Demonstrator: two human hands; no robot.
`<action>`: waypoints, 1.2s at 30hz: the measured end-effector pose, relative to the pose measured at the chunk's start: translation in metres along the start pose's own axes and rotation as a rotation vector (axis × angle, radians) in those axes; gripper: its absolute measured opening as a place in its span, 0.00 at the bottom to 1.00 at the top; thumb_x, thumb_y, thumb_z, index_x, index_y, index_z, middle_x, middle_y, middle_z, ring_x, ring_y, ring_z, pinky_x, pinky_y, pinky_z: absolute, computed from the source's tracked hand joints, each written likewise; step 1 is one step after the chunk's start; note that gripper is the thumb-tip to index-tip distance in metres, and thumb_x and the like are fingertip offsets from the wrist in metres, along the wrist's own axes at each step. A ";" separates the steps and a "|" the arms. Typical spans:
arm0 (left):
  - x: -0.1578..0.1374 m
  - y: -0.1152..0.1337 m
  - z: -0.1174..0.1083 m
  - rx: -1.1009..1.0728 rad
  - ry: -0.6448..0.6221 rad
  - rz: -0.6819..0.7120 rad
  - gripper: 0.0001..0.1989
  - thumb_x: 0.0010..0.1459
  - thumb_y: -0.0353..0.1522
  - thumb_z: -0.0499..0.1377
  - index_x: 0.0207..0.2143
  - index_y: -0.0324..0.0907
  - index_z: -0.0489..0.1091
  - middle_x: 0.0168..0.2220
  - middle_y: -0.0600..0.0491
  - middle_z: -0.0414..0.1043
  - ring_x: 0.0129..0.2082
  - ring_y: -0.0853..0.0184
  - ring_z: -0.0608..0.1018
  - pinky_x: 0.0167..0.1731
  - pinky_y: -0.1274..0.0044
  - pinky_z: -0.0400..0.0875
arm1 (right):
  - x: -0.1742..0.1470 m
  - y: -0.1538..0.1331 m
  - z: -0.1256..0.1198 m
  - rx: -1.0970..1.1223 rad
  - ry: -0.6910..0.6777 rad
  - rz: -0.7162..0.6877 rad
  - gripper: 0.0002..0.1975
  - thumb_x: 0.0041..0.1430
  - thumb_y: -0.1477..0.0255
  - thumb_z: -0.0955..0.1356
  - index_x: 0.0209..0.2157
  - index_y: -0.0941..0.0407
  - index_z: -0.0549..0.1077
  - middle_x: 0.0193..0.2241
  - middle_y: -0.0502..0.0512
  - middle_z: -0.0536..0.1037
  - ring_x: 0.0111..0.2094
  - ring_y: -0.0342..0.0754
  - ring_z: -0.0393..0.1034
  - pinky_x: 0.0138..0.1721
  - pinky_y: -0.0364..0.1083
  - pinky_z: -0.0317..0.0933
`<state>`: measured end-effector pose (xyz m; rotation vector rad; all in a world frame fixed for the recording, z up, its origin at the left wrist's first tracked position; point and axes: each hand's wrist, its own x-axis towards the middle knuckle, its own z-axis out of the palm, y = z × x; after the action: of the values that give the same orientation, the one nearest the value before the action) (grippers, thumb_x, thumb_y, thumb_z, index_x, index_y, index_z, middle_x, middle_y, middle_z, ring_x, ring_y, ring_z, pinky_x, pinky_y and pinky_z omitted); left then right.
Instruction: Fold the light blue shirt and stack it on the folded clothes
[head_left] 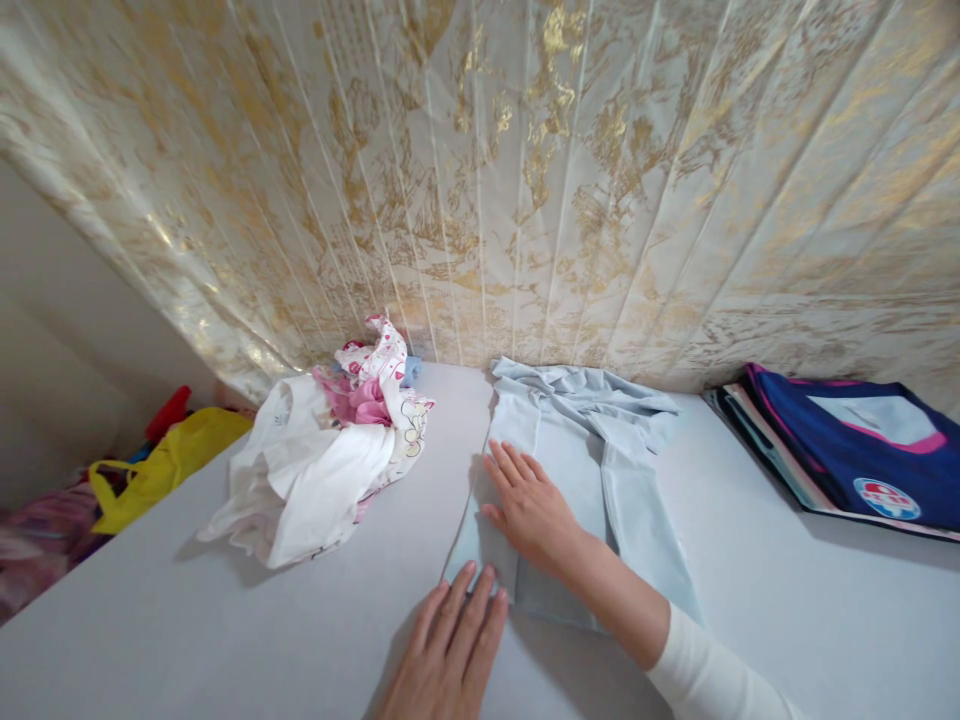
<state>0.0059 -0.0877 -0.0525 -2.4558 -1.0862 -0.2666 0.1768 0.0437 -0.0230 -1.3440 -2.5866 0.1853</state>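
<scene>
A pale blue garment (559, 470) lies spread on the white table, its left side folded inward and its far end bunched in wrinkles. Flat on its left part rests my right hand (529, 505), fingers stretched out. My left hand (454, 650) is at the near left corner of the cloth, fingers extended and the tips touching the fabric edge. Neither hand grips anything. The garment's exact kind is hard to make out.
To the left sits a loose heap of white and pink clothes (300, 480). A stack of folded clothes, navy one on top (877, 440), lies at the right. Beyond the table's left edge is a yellow bag (169, 465). A gold-patterned curtain (480, 180) hangs behind the table (247, 640).
</scene>
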 end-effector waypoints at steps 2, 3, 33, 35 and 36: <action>-0.002 0.001 0.002 -0.013 0.017 -0.032 0.27 0.64 0.31 0.48 0.66 0.40 0.54 0.61 0.49 0.64 0.61 0.59 0.64 0.57 0.71 0.57 | -0.002 -0.006 0.003 0.032 -0.008 -0.082 0.31 0.65 0.65 0.64 0.65 0.62 0.56 0.67 0.64 0.50 0.68 0.57 0.43 0.65 0.57 0.46; -0.003 0.001 0.003 -0.016 0.018 -0.049 0.28 0.64 0.30 0.48 0.66 0.39 0.53 0.61 0.48 0.64 0.61 0.58 0.64 0.57 0.71 0.56 | -0.003 -0.008 0.006 0.053 -0.020 -0.111 0.31 0.65 0.63 0.64 0.65 0.61 0.56 0.67 0.63 0.50 0.68 0.56 0.43 0.65 0.56 0.46; 0.008 -0.048 -0.016 -0.576 -0.036 -0.244 0.12 0.66 0.26 0.49 0.48 0.45 0.67 0.47 0.49 0.70 0.47 0.62 0.72 0.46 0.70 0.68 | -0.044 -0.020 -0.023 0.422 0.053 -0.233 0.12 0.60 0.81 0.63 0.43 0.56 0.71 0.41 0.55 0.75 0.45 0.49 0.65 0.47 0.47 0.60; 0.014 -0.052 -0.018 -0.641 -0.056 -0.213 0.11 0.66 0.24 0.48 0.43 0.44 0.68 0.43 0.51 0.71 0.43 0.62 0.72 0.42 0.71 0.68 | -0.058 -0.019 -0.027 0.494 0.038 -0.232 0.18 0.51 0.89 0.61 0.37 0.55 0.71 0.35 0.51 0.73 0.39 0.47 0.64 0.42 0.45 0.59; 0.017 -0.054 -0.019 -0.654 -0.053 -0.198 0.11 0.66 0.24 0.48 0.41 0.43 0.68 0.41 0.51 0.71 0.41 0.62 0.72 0.41 0.71 0.68 | -0.064 -0.018 -0.027 0.513 0.029 -0.226 0.21 0.46 0.91 0.60 0.36 0.54 0.71 0.35 0.50 0.72 0.38 0.46 0.64 0.41 0.44 0.58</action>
<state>-0.0227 -0.0534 -0.0131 -2.9200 -1.4447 -0.7211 0.2052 -0.0190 -0.0022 -0.8596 -2.4045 0.7232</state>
